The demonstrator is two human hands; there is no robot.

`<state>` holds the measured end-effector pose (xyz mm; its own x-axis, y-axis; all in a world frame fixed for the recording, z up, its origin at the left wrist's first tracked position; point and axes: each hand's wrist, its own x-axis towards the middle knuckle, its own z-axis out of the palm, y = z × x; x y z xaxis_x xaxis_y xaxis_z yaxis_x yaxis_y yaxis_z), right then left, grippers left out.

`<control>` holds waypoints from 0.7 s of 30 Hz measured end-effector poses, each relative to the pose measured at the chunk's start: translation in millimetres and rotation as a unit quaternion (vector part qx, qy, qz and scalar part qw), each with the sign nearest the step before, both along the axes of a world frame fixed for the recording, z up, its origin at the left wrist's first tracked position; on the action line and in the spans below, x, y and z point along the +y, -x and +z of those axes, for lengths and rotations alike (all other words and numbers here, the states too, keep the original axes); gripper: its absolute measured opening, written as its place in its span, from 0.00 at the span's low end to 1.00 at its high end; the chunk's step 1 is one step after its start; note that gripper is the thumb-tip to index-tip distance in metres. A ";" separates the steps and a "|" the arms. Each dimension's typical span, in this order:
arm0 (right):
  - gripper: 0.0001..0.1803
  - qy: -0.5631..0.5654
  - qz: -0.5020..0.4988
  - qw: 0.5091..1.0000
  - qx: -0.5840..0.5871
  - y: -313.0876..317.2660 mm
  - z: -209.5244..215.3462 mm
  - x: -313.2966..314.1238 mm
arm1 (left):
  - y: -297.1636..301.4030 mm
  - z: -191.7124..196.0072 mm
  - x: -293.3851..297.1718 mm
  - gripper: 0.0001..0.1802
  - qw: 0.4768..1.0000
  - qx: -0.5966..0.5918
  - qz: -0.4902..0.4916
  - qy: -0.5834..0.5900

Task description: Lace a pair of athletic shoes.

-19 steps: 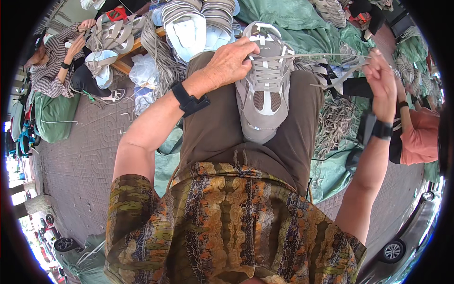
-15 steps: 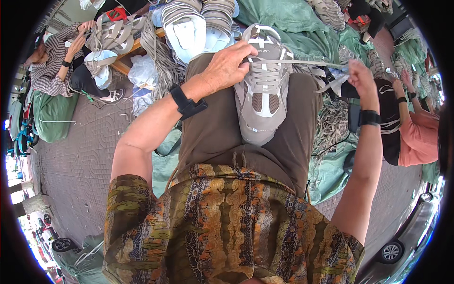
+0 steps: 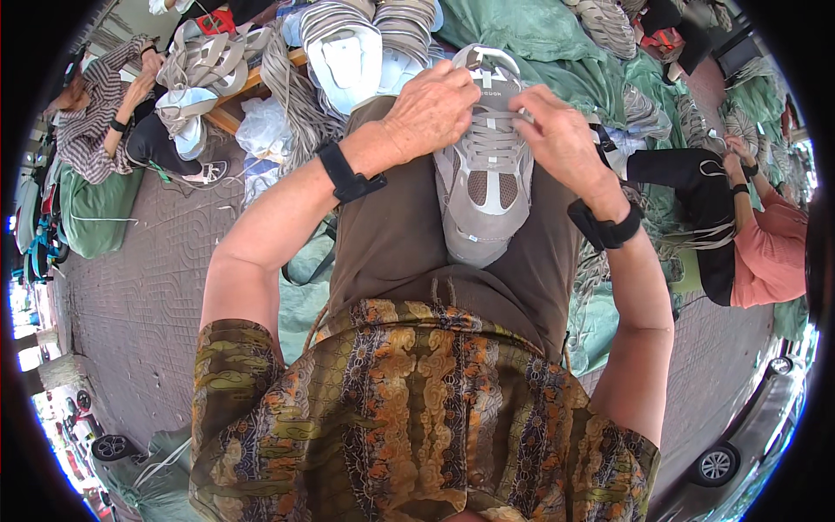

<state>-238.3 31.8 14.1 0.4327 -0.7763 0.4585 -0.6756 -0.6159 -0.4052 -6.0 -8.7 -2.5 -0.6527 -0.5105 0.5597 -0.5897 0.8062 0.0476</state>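
Green sheeting (image 3: pixel 531 33) is lying far. Left hand (image 3: pixel 432 111) and right hand (image 3: pixel 561 135), fingers part-curled, hold indiscernible, are flanking the toe-near sneaker (image 3: pixel 490 165).

A beige-grey, white-trimmed sneaker (image 3: pixel 477 228) with brown mesh toe panels (image 3: pixel 477 187) sits upper-up between brown-trousered thighs (image 3: pixel 387 204), toe nearest the wearer, flat grey shoelace (image 3: pixel 493 148) threaded in rows.

Lettering (image 3: pixel 490 93) | one short line | tongue (image 3: pixel 499 84) of grey shoe (image 3: pixel 481 222)
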 end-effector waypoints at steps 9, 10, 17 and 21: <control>0.07 -0.085 0.013 0.996 0.021 -7.9 -0.9 -12.0 | -8.7 10.5 12.6 0.09 0.995 -0.063 -0.049 0.068; 0.07 -0.072 -0.008 0.997 0.026 -6.3 -1.8 -12.9 | -11.6 9.9 13.8 0.11 0.994 -0.064 -0.053 0.066; 0.06 0.125 -0.108 0.966 0.199 -2.0 -6.7 -16.8 | -49.6 -0.9 5.7 0.06 0.987 -0.131 0.004 0.094; 0.04 0.180 -0.128 0.948 0.230 18.1 -12.3 -19.1 | -80.4 -1.3 5.4 0.12 0.988 -0.136 0.039 0.066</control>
<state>-256.4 12.7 1.8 0.4704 -0.7119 0.5215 -0.8754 -0.4508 0.1742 74.4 -3.3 -3.7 -0.7495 -0.4996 0.4343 -0.6268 0.7467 -0.2228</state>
